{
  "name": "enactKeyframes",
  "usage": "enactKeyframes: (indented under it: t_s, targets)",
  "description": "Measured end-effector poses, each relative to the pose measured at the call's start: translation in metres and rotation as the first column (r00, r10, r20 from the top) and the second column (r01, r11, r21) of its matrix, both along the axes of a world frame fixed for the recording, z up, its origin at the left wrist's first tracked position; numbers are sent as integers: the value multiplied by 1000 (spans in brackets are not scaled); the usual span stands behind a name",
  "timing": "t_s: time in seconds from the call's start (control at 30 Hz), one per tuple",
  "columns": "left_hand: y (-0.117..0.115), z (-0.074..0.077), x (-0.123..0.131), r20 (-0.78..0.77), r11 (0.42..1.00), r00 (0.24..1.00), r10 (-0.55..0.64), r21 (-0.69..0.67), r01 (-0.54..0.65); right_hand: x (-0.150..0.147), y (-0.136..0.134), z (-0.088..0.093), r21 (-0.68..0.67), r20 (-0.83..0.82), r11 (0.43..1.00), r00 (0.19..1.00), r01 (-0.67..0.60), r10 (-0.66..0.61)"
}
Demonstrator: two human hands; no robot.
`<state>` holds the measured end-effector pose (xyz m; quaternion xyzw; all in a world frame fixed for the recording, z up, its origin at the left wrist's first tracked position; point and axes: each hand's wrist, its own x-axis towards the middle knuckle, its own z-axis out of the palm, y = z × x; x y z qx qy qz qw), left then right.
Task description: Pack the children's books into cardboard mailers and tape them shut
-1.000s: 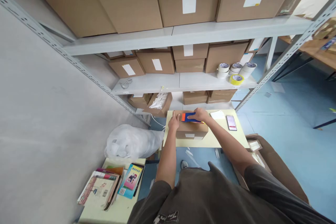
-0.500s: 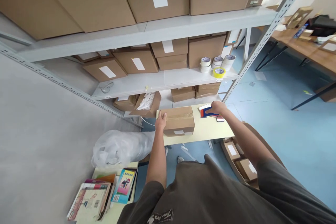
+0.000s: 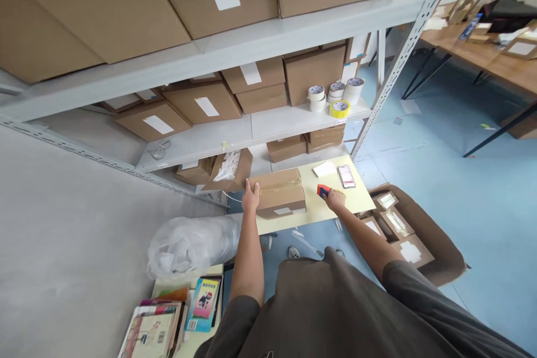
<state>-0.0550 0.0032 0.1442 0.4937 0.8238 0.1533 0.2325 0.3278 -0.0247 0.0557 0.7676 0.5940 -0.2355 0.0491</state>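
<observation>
A taped cardboard box (image 3: 279,187) lies on the pale yellow table (image 3: 310,218), its long side towards me. My left hand (image 3: 250,197) grips the box's left end, with thumb and fingers around the edge. To the right of the box, my right hand (image 3: 335,200) is closed around a blue and orange tape dispenser (image 3: 323,191), held over the table and apart from the box. Part of the dispenser is hidden by my fingers. Beyond that hand lie a white slip (image 3: 324,169) and a phone-like item (image 3: 346,177) with a blurred face.
Grey shelving (image 3: 235,28) full of cartons rises in front. Tape rolls (image 3: 316,98) stand on its middle shelf. A large open carton (image 3: 436,268) of small boxes is at right. Bubble wrap (image 3: 188,246) and a stack of books (image 3: 155,327) are at left.
My right hand has brought the dispenser back towards me and turned it, uncovering the white slip and phone-like item. My left hand stays on the box. The view has shifted slightly.
</observation>
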Motion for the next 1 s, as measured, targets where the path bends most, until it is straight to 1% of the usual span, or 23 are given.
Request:
enactKeyframes:
  t_s: [0.07, 0.13, 0.2, 0.3, 0.37, 0.43, 0.5, 0.53, 0.57, 0.63, 0.67, 0.7, 0.77, 0.8, 0.83, 0.9, 1.0]
  targets:
    - [1, -1, 0, -11, 1000, 1000, 5, 5, -5, 9, -4, -17, -14, 22, 998, 998, 56, -56]
    - [0, -3, -1, -17, 1000, 1000, 13, 10, -12, 19, -6, -30, -80, 15, 991, 994, 105, -104]
    - [-2, -4, -2, -11, 1000, 1000, 14, 18, -14, 30, -8, -39, -159, -33, 980, 992, 116, -122]
    - [-4, -3, -2, 2, 1000, 1000, 10, 17, -10, 47, -13, -44, -212, -102, 973, 987, 96, -120]
    - [-4, -2, -1, 9, 1000, 1000, 14, 10, -14, 52, -15, -42, -202, -109, 974, 986, 101, -125]
    - [-4, -2, 0, 22, 1000, 1000, 18, 7, -19, 47, -12, -32, -157, -162, 979, 975, 127, -153]
    - [-3, -3, 0, 46, 999, 999, 30, 10, -30, 32, -6, -18, -70, -313, 982, 931, 175, -188]
    - [-2, -4, 0, 59, 999, 997, 42, 12, -43, 19, -2, -9, -16, -426, 980, 885, 201, -188]
    - [-2, -5, -1, 74, 998, 996, 59, 13, -60, 4, 2, -1, 39, -543, 973, 823, 226, -169]
    - [0, -7, -3, 102, 995, 990, 99, 7, -100, -33, 10, 17, 133, -746, 962, 663, 238, -61]
    - [0, -8, -4, 116, 994, 987, 111, 2, -112, -51, 13, 25, 151, -811, 962, 585, 227, -11]
    - [0, -9, -6, 133, 993, 984, 116, -5, -117, -69, 16, 32, 144, -846, 967, 534, 211, 10]
    - [0, -11, -9, 179, 994, 978, 109, -5, -110, -96, 19, 45, 117, -862, 961, 506, 249, -27]
    - [-1, -12, -10, 207, 994, 973, 102, 7, -106, -104, 20, 51, 99, -868, 960, 494, 264, -46]
    - [-2, -14, -11, 236, 994, 967, 97, 27, -107, -108, 20, 56, 86, -876, 956, 479, 281, -62]
    - [-5, -19, -10, 299, 988, 950, 88, 96, -122, -106, 20, 64, 77, -902, 948, 427, 309, -66]
    - [-10, -32, -6, 433, 951, 901, 22, 269, -152, -94, 17, 69, 114, -941, 925, 338, 363, -17]
